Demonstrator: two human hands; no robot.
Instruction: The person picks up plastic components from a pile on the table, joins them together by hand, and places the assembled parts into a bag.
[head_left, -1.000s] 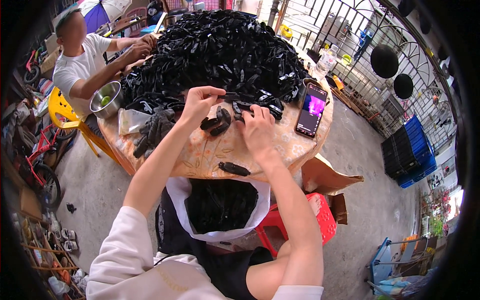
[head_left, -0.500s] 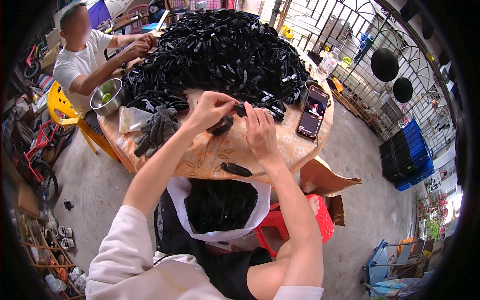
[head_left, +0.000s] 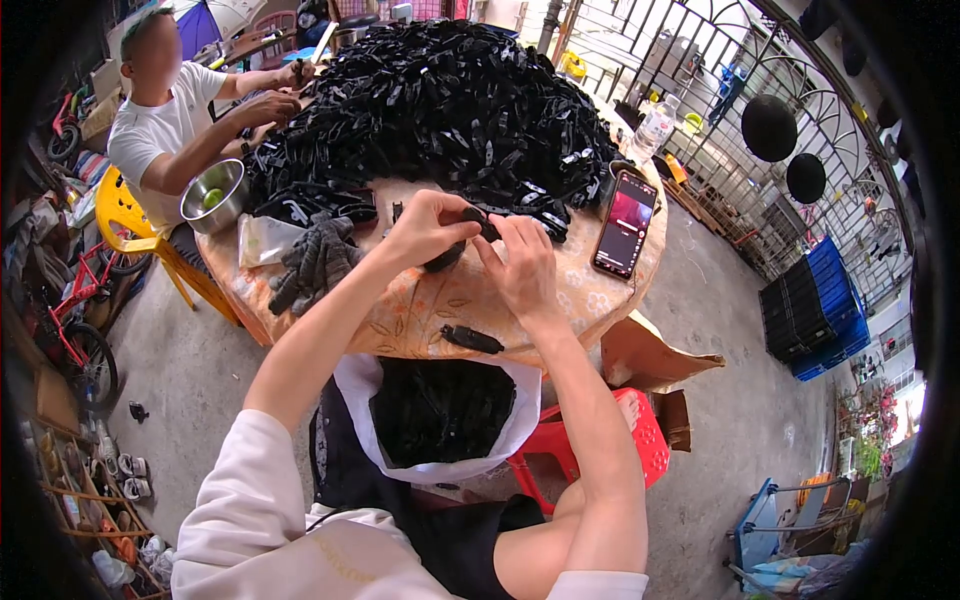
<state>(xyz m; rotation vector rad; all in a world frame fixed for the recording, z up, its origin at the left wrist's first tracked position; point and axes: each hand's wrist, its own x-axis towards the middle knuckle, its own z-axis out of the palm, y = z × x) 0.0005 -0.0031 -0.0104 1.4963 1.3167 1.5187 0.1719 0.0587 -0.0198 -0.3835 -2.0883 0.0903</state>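
Between my two hands is a small black plastic piece [head_left: 485, 226], held above the near side of the table. My left hand [head_left: 428, 232] pinches its left end; the fingers of my right hand [head_left: 524, 266] close on its right end. Its exact kind is partly hidden by the fingers. Just under my hands rests a dark roundish object [head_left: 444, 260], partly covered. A loose black piece [head_left: 472, 339] lies by the near table edge. Beyond my hands rises a large heap of similar black pieces [head_left: 450, 110]. An open white sack [head_left: 356, 400] with black pieces inside stands below the edge.
Grey gloves [head_left: 316, 265], a clear plastic bag [head_left: 268, 242] and a metal bowl [head_left: 222, 205] with green fruit sit at left. A phone [head_left: 626, 222] leans at right, near a bottle [head_left: 657, 127]. Another person [head_left: 165, 130] works at the heap's left. A red stool [head_left: 652, 440] stands below.
My right fingers have shifted and curled closer around the black piece, which has turned slightly. The phone's picture has changed. The other person's hands have moved apart.
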